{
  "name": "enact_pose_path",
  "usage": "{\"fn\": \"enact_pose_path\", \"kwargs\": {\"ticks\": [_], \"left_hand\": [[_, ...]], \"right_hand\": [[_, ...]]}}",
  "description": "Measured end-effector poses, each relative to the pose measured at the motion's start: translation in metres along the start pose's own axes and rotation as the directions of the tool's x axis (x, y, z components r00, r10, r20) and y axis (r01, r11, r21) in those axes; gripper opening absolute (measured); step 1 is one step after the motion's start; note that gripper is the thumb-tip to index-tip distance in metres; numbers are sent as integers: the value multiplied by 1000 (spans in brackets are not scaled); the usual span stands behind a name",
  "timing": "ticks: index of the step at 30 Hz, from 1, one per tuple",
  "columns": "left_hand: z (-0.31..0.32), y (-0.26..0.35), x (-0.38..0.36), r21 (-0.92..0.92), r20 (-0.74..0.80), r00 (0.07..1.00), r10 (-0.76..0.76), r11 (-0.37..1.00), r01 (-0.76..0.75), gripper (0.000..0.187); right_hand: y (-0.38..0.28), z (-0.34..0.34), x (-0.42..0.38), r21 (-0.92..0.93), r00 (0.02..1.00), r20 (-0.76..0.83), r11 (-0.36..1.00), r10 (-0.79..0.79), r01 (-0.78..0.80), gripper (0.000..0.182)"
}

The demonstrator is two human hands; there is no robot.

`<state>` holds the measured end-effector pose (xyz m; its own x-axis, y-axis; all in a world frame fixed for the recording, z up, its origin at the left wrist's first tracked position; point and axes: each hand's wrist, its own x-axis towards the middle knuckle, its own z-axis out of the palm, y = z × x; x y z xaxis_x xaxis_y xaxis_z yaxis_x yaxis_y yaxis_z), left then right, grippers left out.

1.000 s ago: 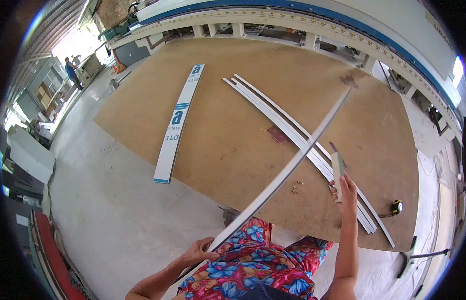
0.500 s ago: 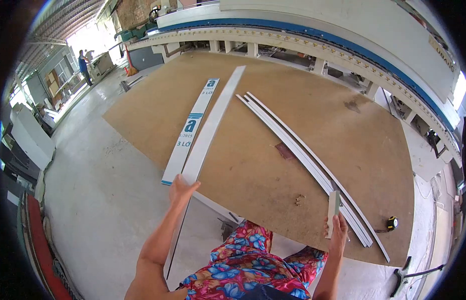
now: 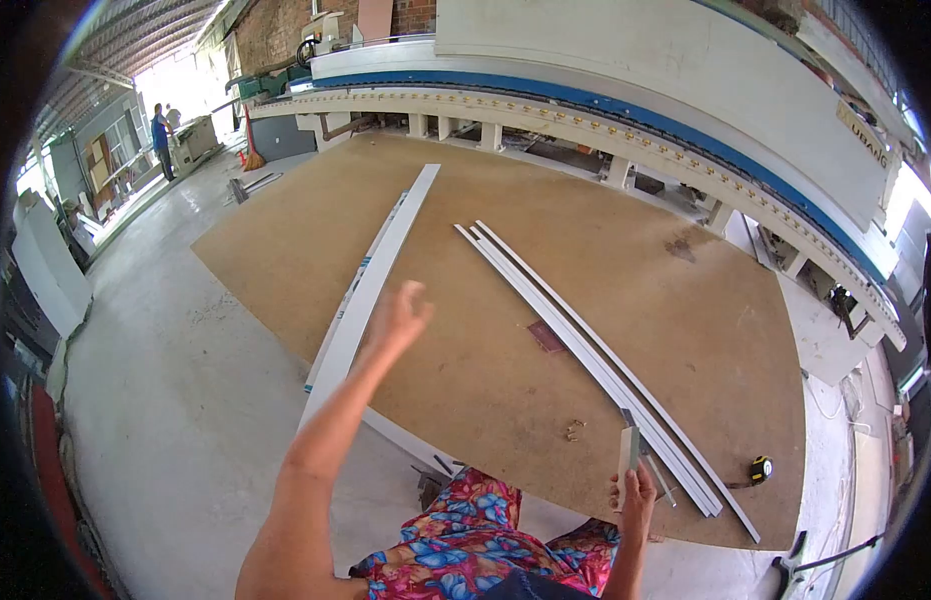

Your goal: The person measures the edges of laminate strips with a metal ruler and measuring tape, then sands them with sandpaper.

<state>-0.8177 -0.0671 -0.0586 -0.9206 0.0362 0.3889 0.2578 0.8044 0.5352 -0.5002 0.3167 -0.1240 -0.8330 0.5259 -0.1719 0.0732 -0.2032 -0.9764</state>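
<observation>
My left hand (image 3: 405,315) is raised over the board, blurred, its fingers loosely apart with nothing visible in them. Just left of it lies a long white flat strip (image 3: 390,245), partly covering a second strip with blue lettering (image 3: 337,318). The strip's near end passes behind my left forearm. Closed around a narrow pale block with a greenish side and dark tip (image 3: 628,452), my right hand (image 3: 637,495) is at the board's near edge. Beside it, several thin white strips (image 3: 585,340) run diagonally. Small brass-coloured pieces (image 3: 575,430) lie left of the block.
A large brown board (image 3: 465,390) forms the work surface. On its right lies a yellow-and-black tape measure (image 3: 760,469). A long white-and-blue machine (image 3: 585,95) spans the far edge. Far left, a person in blue (image 3: 163,140) stands by a bench.
My left hand has let go of the white strip and lifted up and right. That strip now overlaps the lettered one. My right hand keeps the pale block, now lower left in view.
</observation>
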Motion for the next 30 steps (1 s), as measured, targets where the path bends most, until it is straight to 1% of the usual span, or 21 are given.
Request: {"fn": "enact_pose_path", "kwargs": {"ticks": [1, 2, 3, 4, 5, 6, 7, 8, 9, 11, 13, 16, 19, 22, 25, 28, 30], "left_hand": [[-31, 80, -27, -325, 199, 980, -22, 942, 87, 36], [-42, 125, -57, -605, 199, 950, 239, 793, -72, 31], [-48, 159, -86, -787, 407, 825, 392, 608, 99, 26], [-55, 190, -119, -857, 477, 658, 582, 473, 203, 21], [-83, 224, -143, -867, 495, 455, 740, 454, 204, 19], [-78, 242, -165, -966, 254, 289, 923, 229, 117, 15], [-78, 260, -191, -950, 95, 135, 986, 49, 310, 12], [-78, 275, -211, -910, -27, 44, 999, -43, 412, 12], [-81, 285, -223, -888, -95, 8, 995, -88, 450, 12], [-80, 299, -237, -860, -154, -17, 988, -126, 495, 13], [-79, 304, -243, -853, -180, -25, 983, -144, 501, 14], [-81, 308, -246, -852, -195, -20, 981, -159, 499, 15], [-82, 309, -248, -848, -206, -11, 979, -173, 500, 16], [-82, 309, -249, -850, -218, -3, 976, -188, 491, 17], [-82, 308, -249, -849, -226, 9, 974, -201, 488, 18], [-84, 307, -252, -848, -235, 18, 972, -214, 484, 19], [-85, 307, -254, -846, -239, 24, 971, -220, 485, 20]], "right_hand": [[6, 0, 1, 8, 1000, 10, 1000, -7, 7, 38], [9, 2, 0, 11, 1000, -6, 1000, -10, 10, 39], [10, 6, -1, 14, 1000, -8, 1000, -26, 26, 39], [11, 10, -2, 14, 999, -7, 999, -41, 41, 40], [12, 12, -2, 12, 999, -6, 998, -54, 54, 40], [12, 14, -1, -23, 996, -6, 996, -83, 83, 41], [10, 19, -3, -7, 997, -6, 997, -77, 77, 41], [7, 24, -6, 9, 997, -7, 997, -71, 71, 41], [5, 26, -8, 25, 998, -8, 997, -67, 67, 41], [3, 29, -12, -7, 995, -2, 995, -98, 98, 40], [1, 30, -15, -28, 991, 1, 991, -133, 133, 39], [4, 25, -18, -31, 990, -31, 990, -136, 135, 40], [3, 20, -24, 40, 991, -37, 991, -125, 127, 41], [5, 14, -25, -3, 988, -69, 990, -140, 140, 42], [5, 13, -27, 55, 989, -38, 988, -142, 144, 42], [2, 21, -32, -12, 990, -65, 992, -128, 127, 41], [-1, 25, -34, -12, 990, -48, 991, -133, 132, 41]]}}
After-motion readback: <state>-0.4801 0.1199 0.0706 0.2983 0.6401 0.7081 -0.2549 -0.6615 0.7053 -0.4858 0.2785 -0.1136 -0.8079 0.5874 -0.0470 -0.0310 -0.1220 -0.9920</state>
